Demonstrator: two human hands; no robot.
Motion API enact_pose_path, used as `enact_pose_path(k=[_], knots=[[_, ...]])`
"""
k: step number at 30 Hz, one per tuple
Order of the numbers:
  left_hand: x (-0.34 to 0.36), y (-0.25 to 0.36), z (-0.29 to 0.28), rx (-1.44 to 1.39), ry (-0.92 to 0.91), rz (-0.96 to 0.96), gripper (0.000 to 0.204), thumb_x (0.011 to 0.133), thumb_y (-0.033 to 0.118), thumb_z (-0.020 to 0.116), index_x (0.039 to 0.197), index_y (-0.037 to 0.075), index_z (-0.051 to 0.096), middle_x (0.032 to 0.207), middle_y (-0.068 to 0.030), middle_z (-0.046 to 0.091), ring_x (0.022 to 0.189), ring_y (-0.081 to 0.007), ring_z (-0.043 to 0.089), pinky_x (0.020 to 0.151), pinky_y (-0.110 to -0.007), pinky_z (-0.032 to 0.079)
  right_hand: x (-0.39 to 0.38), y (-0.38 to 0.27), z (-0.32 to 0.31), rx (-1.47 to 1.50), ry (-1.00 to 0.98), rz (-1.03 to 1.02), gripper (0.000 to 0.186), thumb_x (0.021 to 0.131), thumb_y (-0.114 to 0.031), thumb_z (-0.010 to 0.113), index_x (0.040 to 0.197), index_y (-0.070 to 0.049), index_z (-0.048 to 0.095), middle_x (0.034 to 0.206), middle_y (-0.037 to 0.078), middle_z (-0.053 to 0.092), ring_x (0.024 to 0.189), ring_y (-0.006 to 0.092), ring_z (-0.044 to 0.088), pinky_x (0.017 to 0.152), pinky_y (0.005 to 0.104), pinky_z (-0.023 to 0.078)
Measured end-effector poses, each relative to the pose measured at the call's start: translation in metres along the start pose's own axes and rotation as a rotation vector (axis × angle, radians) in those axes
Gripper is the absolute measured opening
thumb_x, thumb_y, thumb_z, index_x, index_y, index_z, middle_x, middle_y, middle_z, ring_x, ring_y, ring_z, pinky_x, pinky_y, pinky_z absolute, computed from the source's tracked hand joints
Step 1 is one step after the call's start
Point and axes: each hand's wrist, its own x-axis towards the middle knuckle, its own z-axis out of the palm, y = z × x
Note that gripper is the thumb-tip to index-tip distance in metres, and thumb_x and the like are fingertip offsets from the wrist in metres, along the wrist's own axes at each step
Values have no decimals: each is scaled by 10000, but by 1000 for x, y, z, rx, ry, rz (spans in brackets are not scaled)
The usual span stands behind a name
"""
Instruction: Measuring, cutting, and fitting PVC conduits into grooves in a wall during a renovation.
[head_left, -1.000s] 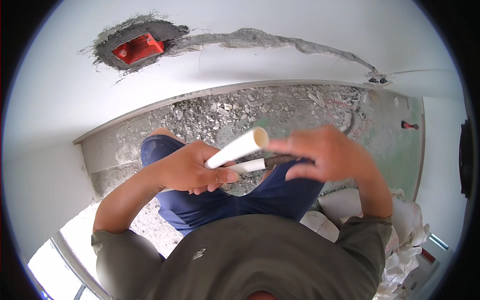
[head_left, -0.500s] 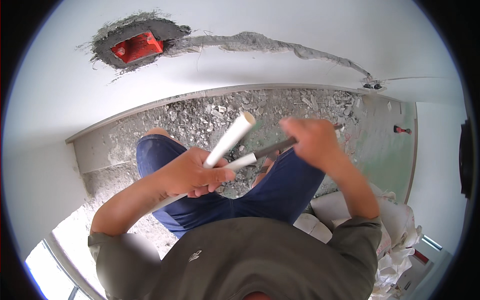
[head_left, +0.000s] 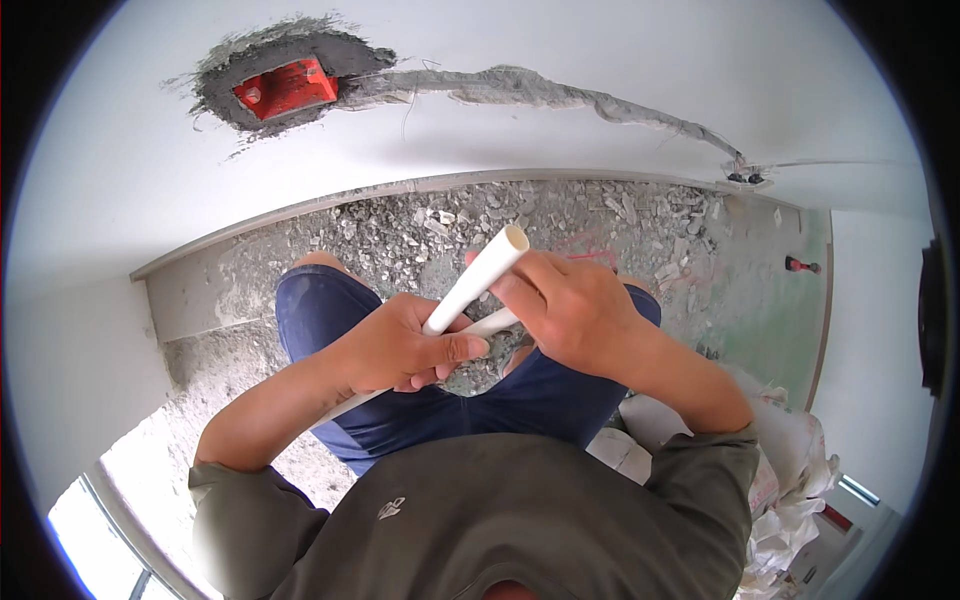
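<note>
My left hand (head_left: pixel 395 345) is closed around white plastic pipe in front of my knees. One thick open-ended piece of white pipe (head_left: pixel 470 285) slants up and away to the right from its grip. A second, thinner-looking length of white pipe (head_left: pixel 490 323) passes through the same hand and shows again by my left forearm. Whether the two lengths join inside the hand is hidden. My right hand (head_left: pixel 575 300) has its fingers curled over the right end of the thinner length, with fingertips close behind the thick piece. No dark rod shows now; the right hand may cover it.
A red wall box (head_left: pixel 310 88) sits in fresh grey mortar, with a plastered groove (head_left: pixel 520 88) running right to black fittings (head_left: pixel 745 177). Rubble (head_left: pixel 440 215) covers the floor by the wall. White sacks (head_left: pixel 770 450) lie at my right; a red tool (head_left: pixel 803 265) is farther off.
My right hand has moved left to the pipe's end. The dark rod that stuck out of the thinner pipe is out of sight. My left hand keeps its hold, shifted slightly right.
</note>
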Motion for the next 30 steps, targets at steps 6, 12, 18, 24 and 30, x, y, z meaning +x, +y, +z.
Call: enact_pose_path(k=[6,12,18,24,30], knots=[[14,-8,-1,7,-53,108,302,932,264,646,1010,-28,652,643,1,550,492,-56,490,410,-192,364,11,-7,7,-140,29,-94,434,776,-177,612,1192,-53,635,780,29,496,695,171,581,511,272,462],[6,-13,-8,-52,-173,153,342,989,303,542,1043,-25,623,597,-3,529,433,-69,493,389,-206,387,34,0,14,-315,350,-277,235,717,-190,591,890,-50,663,684,11,443,639,175,472,541,301,398],[4,-4,23,-340,-115,233,368,993,352,525,958,-5,607,570,-21,502,382,-78,454,343,-209,350,40,11,-14,-426,249,-295,274,738,-198,574,919,-16,670,613,-10,433,612,138,458,549,270,348],[5,-1,55,-428,-156,381,305,1027,290,441,972,11,548,551,-20,487,361,-75,413,344,-213,325,42,28,-29,-381,438,-451,155,698,-169,604,809,-77,661,521,-29,337,482,124,368,454,267,272],[-3,14,67,-141,34,646,323,1029,282,429,1020,-23,535,506,16,449,364,-46,373,379,-202,292,49,31,-27,-335,625,-329,233,698,-148,723,895,-24,709,580,23,524,468,155,424,424,281,309]])
